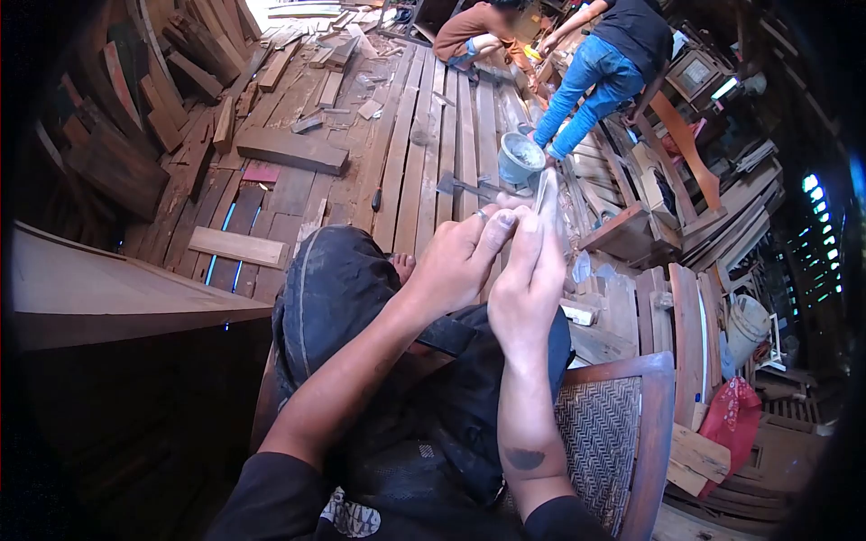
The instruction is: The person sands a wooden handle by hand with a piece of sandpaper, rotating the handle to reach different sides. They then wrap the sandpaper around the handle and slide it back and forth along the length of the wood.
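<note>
In front of my knees, my left hand and my right hand meet with their fingers pinched together. A thin pale strip juts up from the fingers of the right hand; its kind is too small to make out. Whatever the left fingertips pinch is hidden between the hands. A ring shows on a left finger. Just beyond the hands stands a grey bucket with whitish contents. Left of it, a flat-bladed tool lies on the floor planks.
Beside my right thigh is a wood-framed woven seat. A thick plank and a lighter board lie at left. Two people work ahead, one in blue jeans. Stacked timber lines both sides; a red bag sits at right.
</note>
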Demonstrator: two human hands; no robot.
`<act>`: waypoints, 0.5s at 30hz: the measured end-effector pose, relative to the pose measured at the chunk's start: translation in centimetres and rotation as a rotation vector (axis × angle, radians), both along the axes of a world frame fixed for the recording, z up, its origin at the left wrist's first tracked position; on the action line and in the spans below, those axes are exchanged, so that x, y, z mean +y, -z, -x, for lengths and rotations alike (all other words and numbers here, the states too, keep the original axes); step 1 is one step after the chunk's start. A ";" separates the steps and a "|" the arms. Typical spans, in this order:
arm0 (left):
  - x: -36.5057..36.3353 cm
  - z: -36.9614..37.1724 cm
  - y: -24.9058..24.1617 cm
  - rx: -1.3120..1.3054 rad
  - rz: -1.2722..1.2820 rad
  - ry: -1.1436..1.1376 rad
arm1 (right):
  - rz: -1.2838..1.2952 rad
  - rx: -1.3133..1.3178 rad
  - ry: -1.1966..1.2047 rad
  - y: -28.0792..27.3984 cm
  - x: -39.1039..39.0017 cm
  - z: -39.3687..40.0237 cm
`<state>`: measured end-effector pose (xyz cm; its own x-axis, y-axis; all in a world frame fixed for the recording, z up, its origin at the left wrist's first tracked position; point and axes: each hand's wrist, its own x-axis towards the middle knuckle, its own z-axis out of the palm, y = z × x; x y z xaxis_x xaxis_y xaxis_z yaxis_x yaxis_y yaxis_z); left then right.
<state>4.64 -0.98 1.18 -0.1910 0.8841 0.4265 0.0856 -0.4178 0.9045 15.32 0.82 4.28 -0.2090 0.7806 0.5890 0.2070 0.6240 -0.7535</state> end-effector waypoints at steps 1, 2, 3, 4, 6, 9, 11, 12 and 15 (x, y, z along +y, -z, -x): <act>0.2 0.0 0.4 0.049 -0.043 -0.014 | 0.007 0.033 0.017 -0.5 0.3 0.4; 0.3 -0.1 0.7 0.109 0.018 -0.025 | 0.014 -0.011 0.018 -0.6 0.8 0.2; 0.5 0.1 0.8 0.074 0.003 -0.025 | 0.020 -0.055 0.017 -0.8 1.2 0.1; 0.7 0.1 0.9 0.034 -0.011 -0.025 | -0.026 -0.071 0.028 -0.9 1.1 0.3; 0.8 0.1 0.9 -0.012 -0.044 -0.027 | -0.117 -0.130 0.023 -1.0 -0.1 0.8; 0.0 0.2 0.4 -0.018 -0.086 -0.038 | -0.044 -0.109 0.012 -1.3 0.0 0.7; 0.2 0.0 1.3 0.025 -0.100 -0.052 | -0.017 -0.099 0.019 -2.1 0.2 0.9; 0.2 0.0 1.2 0.003 -0.110 -0.052 | -0.043 -0.129 0.023 -2.5 0.1 1.1; 0.2 0.7 1.2 -0.086 -0.083 -0.091 | -0.239 -0.203 -0.010 -1.8 -0.3 1.7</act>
<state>3.96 -0.75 -0.07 -0.3076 0.8242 0.4756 0.0499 -0.4851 0.8730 13.64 0.56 6.04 -0.3481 0.6225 0.7010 0.3316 0.7812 -0.5290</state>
